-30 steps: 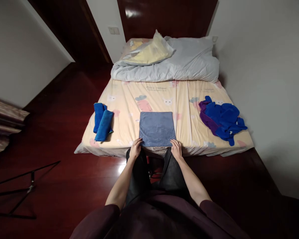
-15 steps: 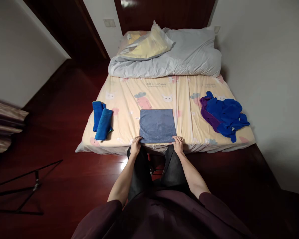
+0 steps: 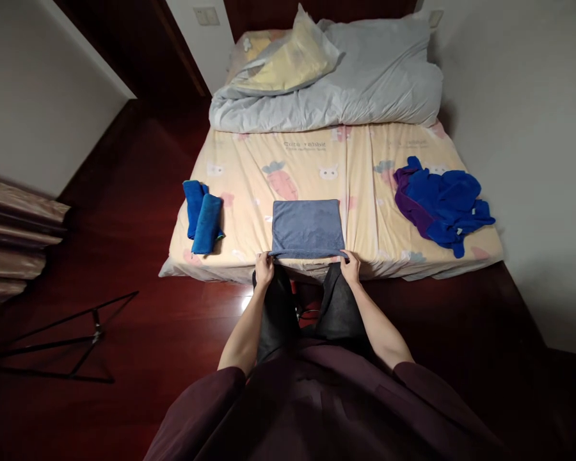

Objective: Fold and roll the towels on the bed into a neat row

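Note:
A grey-blue towel (image 3: 308,225) lies flat on the bed near its front edge, with its near edge raised in a narrow strip. My left hand (image 3: 264,269) is closed in a pinch on the near left corner. At the near right corner my right hand (image 3: 350,266) pinches the same edge, so the strip is stretched between both hands. To the left lie two rolled blue towels (image 3: 207,224), one partly over the other. A crumpled heap of blue and purple cloths (image 3: 444,205) rests on the right side of the bed.
The bed (image 3: 249,153) has a yellow printed sheet. A grey quilt (image 3: 384,77) and a yellow pillow (image 3: 292,64) are piled at its far end. On the floor at left are black tripod legs (image 3: 84,342), with a curtain (image 3: 19,237) beyond.
The towel's near edge, flat before, is now lifted and turned up by both hands. The whole view has tilted slightly downward.

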`<action>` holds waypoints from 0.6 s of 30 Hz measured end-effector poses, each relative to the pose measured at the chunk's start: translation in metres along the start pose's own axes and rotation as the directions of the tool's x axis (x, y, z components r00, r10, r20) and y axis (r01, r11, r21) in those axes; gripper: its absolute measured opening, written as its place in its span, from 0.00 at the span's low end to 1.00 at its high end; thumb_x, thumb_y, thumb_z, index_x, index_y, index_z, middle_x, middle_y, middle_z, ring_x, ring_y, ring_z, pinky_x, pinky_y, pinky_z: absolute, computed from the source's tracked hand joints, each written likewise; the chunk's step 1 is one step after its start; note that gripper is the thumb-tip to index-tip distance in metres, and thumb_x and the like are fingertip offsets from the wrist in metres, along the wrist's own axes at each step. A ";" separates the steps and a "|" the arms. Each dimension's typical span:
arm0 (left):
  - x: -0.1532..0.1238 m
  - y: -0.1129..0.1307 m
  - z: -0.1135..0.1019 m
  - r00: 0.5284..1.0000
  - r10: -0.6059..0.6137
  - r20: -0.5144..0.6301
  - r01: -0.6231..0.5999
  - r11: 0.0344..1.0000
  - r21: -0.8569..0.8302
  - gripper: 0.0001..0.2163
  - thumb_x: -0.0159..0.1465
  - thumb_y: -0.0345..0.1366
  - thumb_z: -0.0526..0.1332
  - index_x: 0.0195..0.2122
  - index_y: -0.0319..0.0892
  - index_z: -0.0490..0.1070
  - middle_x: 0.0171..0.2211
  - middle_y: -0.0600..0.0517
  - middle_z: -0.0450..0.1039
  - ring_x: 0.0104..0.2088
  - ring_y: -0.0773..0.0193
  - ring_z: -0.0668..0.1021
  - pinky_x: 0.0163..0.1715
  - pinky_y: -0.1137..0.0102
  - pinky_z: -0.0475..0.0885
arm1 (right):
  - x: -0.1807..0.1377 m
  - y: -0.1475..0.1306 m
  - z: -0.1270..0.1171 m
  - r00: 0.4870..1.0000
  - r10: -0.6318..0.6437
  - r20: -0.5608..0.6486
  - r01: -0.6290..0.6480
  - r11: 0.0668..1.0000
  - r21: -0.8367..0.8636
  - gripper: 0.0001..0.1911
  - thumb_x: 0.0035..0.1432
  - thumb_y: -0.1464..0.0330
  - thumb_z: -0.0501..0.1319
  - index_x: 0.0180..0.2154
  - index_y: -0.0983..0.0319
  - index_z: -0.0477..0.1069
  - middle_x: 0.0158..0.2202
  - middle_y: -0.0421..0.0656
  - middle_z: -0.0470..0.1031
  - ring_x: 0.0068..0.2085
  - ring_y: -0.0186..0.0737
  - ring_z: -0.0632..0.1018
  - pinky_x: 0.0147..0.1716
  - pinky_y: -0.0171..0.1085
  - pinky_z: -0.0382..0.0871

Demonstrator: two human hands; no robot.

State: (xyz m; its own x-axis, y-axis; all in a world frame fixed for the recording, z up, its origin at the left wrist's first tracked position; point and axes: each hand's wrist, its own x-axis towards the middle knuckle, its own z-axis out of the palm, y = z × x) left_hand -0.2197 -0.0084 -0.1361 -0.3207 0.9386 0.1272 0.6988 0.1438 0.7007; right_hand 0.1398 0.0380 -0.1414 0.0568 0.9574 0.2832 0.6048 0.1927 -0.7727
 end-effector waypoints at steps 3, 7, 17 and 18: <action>0.005 0.000 0.001 1.000 -0.022 -0.002 0.022 1.000 0.016 0.12 0.72 0.40 0.52 0.41 0.44 0.74 0.38 0.42 0.75 0.47 0.48 0.76 0.50 0.55 0.74 | 0.007 0.007 0.005 0.997 0.068 -0.030 -0.068 0.998 -0.004 0.19 0.66 0.62 0.55 0.47 0.64 0.80 0.44 0.53 0.84 0.42 0.47 0.82 0.46 0.44 0.78; 0.007 0.004 0.000 0.998 -0.064 -0.019 0.064 0.998 0.010 0.15 0.74 0.44 0.50 0.40 0.44 0.73 0.39 0.41 0.75 0.46 0.48 0.76 0.51 0.54 0.73 | 0.013 0.011 0.010 0.993 0.092 -0.068 -0.097 0.992 -0.077 0.24 0.71 0.55 0.52 0.43 0.64 0.80 0.38 0.54 0.83 0.39 0.48 0.81 0.45 0.44 0.77; 0.005 0.014 -0.001 0.991 -0.115 -0.063 0.115 0.993 0.004 0.17 0.76 0.46 0.48 0.37 0.45 0.71 0.38 0.43 0.74 0.45 0.51 0.77 0.51 0.57 0.72 | 0.015 0.009 0.014 0.990 0.100 -0.102 -0.113 0.985 -0.129 0.31 0.73 0.47 0.47 0.37 0.62 0.78 0.33 0.51 0.81 0.33 0.45 0.79 0.39 0.40 0.73; 0.005 0.013 0.000 0.990 -0.120 -0.068 0.120 0.993 0.001 0.17 0.76 0.46 0.48 0.37 0.45 0.70 0.38 0.44 0.74 0.44 0.52 0.77 0.50 0.58 0.72 | 0.015 0.008 0.014 0.990 0.100 -0.099 -0.112 0.985 -0.134 0.32 0.74 0.47 0.46 0.38 0.62 0.78 0.34 0.52 0.82 0.34 0.45 0.79 0.39 0.40 0.72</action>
State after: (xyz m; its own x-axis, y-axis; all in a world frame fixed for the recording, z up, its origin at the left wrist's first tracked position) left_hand -0.2122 -0.0018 -0.1260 -0.4450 0.8910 0.0897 0.6558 0.2560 0.7102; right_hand 0.1343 0.0571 -0.1516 0.1951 0.9458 0.2597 0.6958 0.0532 -0.7163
